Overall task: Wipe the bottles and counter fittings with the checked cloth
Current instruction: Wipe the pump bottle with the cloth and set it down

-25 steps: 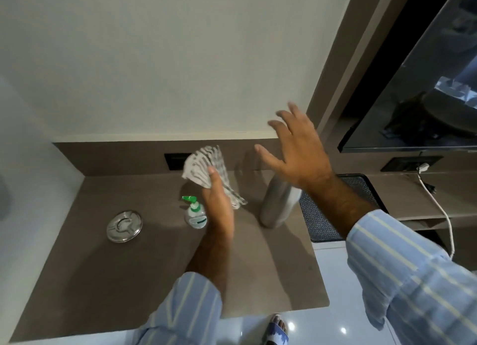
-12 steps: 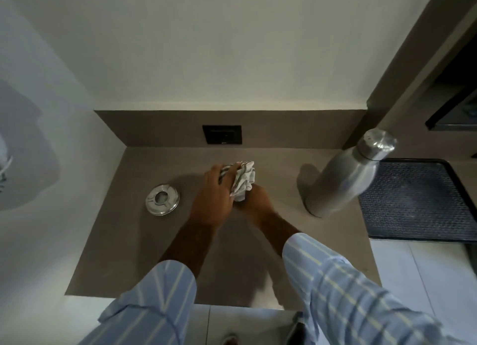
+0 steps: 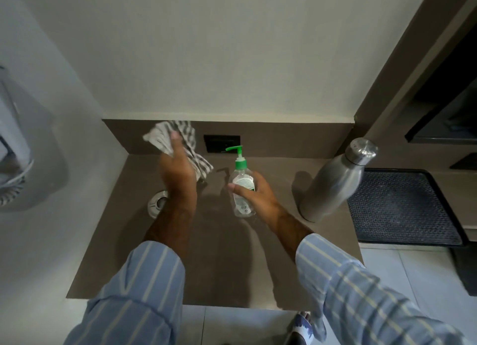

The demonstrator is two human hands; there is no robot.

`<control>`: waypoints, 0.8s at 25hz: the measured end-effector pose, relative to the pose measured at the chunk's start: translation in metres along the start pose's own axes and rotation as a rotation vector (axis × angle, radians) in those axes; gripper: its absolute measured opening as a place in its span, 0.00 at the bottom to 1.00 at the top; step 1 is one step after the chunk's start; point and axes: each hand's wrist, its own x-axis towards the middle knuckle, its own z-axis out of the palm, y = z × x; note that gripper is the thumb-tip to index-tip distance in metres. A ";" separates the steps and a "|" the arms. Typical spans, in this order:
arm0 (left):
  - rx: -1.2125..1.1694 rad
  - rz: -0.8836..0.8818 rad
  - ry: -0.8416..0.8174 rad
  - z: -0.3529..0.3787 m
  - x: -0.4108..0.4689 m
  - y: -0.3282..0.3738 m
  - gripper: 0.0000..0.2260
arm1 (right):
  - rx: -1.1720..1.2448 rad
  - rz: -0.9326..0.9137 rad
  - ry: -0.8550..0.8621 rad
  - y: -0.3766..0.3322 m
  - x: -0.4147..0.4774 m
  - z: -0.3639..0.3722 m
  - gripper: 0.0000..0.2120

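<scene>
My left hand (image 3: 178, 171) grips the grey-and-white checked cloth (image 3: 169, 138), raised near the back left of the brown counter (image 3: 219, 267). My right hand (image 3: 254, 193) holds a clear pump bottle (image 3: 241, 187) with a green pump top, its base at the counter. A steel bottle (image 3: 335, 184) stands to the right, untouched. A round metal fitting (image 3: 156, 206) is set in the counter, partly hidden by my left forearm. A black socket plate (image 3: 222, 143) sits in the low backsplash behind the pump bottle.
A dark perforated tray (image 3: 402, 208) lies right of the steel bottle. A dark cabinet with a recess (image 3: 444, 107) rises at the right. White walls close in the back and left. A grey fixture (image 3: 23, 164) hangs at the left edge.
Both hands were bunched together on the cloth over the pump bottle. Now they are apart: the left has lifted the cloth back and left, and the right holds the uncovered pump bottle.
</scene>
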 end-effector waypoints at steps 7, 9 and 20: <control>-0.100 -0.203 -0.700 0.019 -0.037 -0.002 0.15 | -0.049 0.077 -0.143 -0.041 -0.016 -0.003 0.26; -0.135 -0.291 -0.779 0.018 -0.034 0.004 0.21 | 0.267 0.240 -0.315 -0.055 -0.024 -0.011 0.19; -0.242 -0.293 -0.716 0.025 -0.018 0.032 0.21 | 0.674 0.285 -0.424 -0.065 -0.021 -0.014 0.23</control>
